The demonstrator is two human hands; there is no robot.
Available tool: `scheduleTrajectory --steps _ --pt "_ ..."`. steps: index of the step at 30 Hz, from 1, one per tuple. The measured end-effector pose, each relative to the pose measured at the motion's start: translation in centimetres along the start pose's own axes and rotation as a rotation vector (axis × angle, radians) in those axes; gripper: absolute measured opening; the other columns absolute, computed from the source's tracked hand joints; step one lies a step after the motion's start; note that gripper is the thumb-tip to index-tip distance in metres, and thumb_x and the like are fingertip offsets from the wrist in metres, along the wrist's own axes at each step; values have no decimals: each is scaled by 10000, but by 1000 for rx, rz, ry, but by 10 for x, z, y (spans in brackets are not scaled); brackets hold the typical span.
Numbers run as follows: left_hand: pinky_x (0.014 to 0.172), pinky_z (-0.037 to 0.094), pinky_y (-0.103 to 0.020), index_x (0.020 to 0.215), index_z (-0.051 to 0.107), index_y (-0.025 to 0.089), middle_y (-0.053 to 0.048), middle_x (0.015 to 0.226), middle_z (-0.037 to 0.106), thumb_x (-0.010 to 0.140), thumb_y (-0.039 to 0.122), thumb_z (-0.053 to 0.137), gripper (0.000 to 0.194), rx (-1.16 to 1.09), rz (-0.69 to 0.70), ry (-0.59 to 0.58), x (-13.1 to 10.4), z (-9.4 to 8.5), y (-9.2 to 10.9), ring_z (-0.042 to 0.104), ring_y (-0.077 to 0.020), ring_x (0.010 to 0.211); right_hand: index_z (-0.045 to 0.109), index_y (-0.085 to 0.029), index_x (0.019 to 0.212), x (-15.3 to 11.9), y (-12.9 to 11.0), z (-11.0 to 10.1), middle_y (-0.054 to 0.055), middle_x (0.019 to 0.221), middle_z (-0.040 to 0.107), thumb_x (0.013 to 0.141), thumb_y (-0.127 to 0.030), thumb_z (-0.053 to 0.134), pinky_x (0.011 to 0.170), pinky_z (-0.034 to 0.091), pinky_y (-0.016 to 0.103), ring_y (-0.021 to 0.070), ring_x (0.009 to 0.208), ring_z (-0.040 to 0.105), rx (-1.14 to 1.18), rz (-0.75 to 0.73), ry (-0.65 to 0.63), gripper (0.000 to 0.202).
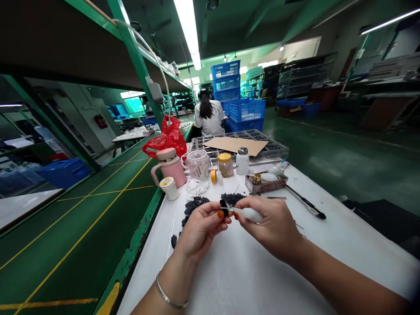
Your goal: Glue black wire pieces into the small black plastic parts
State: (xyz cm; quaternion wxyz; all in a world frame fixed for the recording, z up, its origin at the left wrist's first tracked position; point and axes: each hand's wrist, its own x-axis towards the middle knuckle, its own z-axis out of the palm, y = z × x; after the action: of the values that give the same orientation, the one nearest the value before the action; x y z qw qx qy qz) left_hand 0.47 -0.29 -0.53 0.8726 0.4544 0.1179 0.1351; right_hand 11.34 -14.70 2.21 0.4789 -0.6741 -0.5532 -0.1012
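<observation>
Between the thumb and fingers of my left hand [205,225] is a small black part [224,208], held up over the white table. My right hand [271,218] is wrapped round a small white squeeze bottle [252,215], partly hidden by the fingers. Its thin tip points left and meets or nearly meets the black part; actual contact cannot be made out. Just behind my left hand lies a pile of dark flat pieces [194,204]. A heap of smaller black pieces [231,199] sits behind both hands.
On the table [236,280] stand a pink mug [172,168], a clear jug [198,165], a yellow-lidded jar [225,165], a white bottle [242,162] and a small box [266,183]. A black-handled tool [308,203] lies right. Left runs a green conveyor [98,214]. A person [209,116] sits ahead.
</observation>
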Motion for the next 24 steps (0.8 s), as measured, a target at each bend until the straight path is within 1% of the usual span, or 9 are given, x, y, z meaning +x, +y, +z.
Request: scheduleTrajectory --steps 3,7,10,17,20,22,24 --pt "607 520 -158 896 608 78 -83 814 634 636 180 830 357 33 5 35 1 -1 -1 621 -133 711 646 -180 809 -2 2 4 -31 718 666 765 -111 573 594 386 219 111 609 605 -40 -39 -2 110" --pt "623 526 -162 865 613 80 -60 794 636 581 140 835 365 69 27 74 2 0 -2 609 -110 661 645 -170 811 -5 5 7 -5 724 668 763 -128 551 590 377 241 139 633 618 -103 -89 -32 114" --pt "628 523 -164 853 615 77 -58 788 637 574 137 831 358 102 37 81 2 1 -2 603 -105 650 643 -169 812 -6 6 8 3 723 668 768 -132 546 588 377 246 143 634 619 -118 -80 -56 112" --pt "633 511 -182 840 615 79 -58 750 639 587 169 830 344 202 73 97 2 3 -3 611 -120 644 639 -158 798 -7 7 11 4 716 662 768 -140 551 570 367 243 137 618 607 -101 -72 -62 95" --pt "614 493 -178 845 610 80 -66 746 645 596 202 833 357 235 100 112 2 4 -4 611 -126 631 644 -159 793 -7 7 12 -7 713 656 775 -130 564 576 360 236 127 615 590 -51 -16 -63 87" --pt "618 489 -181 852 612 81 -78 765 652 627 237 828 349 254 122 109 1 4 -4 612 -128 643 641 -163 763 -5 6 11 -20 667 632 801 -151 577 555 347 231 115 575 552 15 67 -76 75" --pt "636 492 -192 865 622 81 -93 809 658 656 258 820 338 273 142 100 0 4 -4 616 -136 680 631 -162 739 -3 6 12 -24 641 609 831 -200 593 547 350 225 114 570 529 113 167 -104 106"
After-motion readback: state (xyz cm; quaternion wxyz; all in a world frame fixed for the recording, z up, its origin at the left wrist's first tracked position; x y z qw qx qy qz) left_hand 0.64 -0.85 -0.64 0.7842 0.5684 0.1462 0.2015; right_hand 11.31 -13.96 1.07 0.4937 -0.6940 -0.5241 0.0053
